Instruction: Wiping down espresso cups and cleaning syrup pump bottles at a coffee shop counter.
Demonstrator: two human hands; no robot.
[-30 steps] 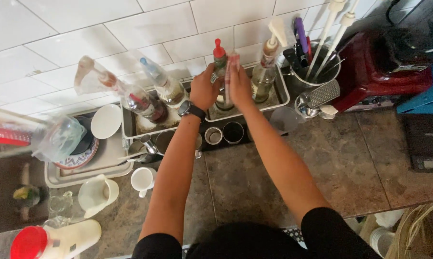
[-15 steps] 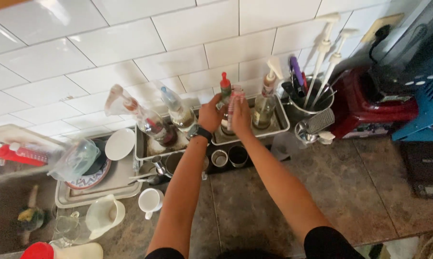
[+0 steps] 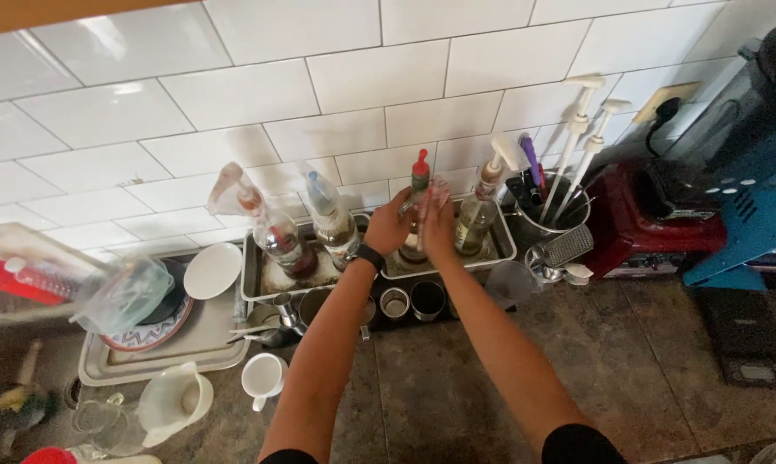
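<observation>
Since the earlier frame the view has tilted up the tiled wall, while both hands stay wrapped around the red-capped syrup bottle standing in the right-hand metal tray at the back of the surface. The left hand curls closed on its left side and the right hand presses its right side, fingers blurred. The bottle's body is mostly hidden behind them; a pump bottle stands just beside.

A café or bar prep kitchen. White wall tiles back a stone counter crowded with pump-topped syrup bottles in metal trays, small steel cups, a red blender base and drying dishes.
</observation>
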